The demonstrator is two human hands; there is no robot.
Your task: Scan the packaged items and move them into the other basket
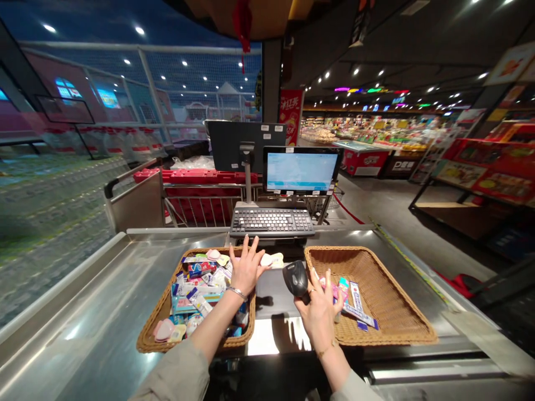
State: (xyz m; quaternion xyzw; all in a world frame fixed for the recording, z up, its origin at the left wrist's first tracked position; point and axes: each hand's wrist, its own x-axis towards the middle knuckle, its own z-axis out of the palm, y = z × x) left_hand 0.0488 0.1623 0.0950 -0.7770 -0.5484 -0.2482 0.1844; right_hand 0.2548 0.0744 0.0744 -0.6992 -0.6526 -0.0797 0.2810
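My left hand (246, 268) reaches over the far right corner of the left wicker basket (144, 334), its fingers spread. A small white and yellow item (272, 260) shows just past the thumb; I cannot tell whether they touch. Small colourful packets (200, 303) fill that basket. At the near left edge of the right wicker basket (401, 301), my right hand (320, 309) has a black barcode scanner (295, 278) between thumb and index finger. Its other fingers stretch over pink packets (340, 289). Purple and white slim boxes (357, 312) lie near them.
Behind the baskets stand a black keyboard (271, 221) and a lit monitor (303, 171). The counter (100, 278) is metal with a raised rim. Past it are a cart railing (204, 203), a stack of bottled drinks (50, 206) and red shelves (493, 161).
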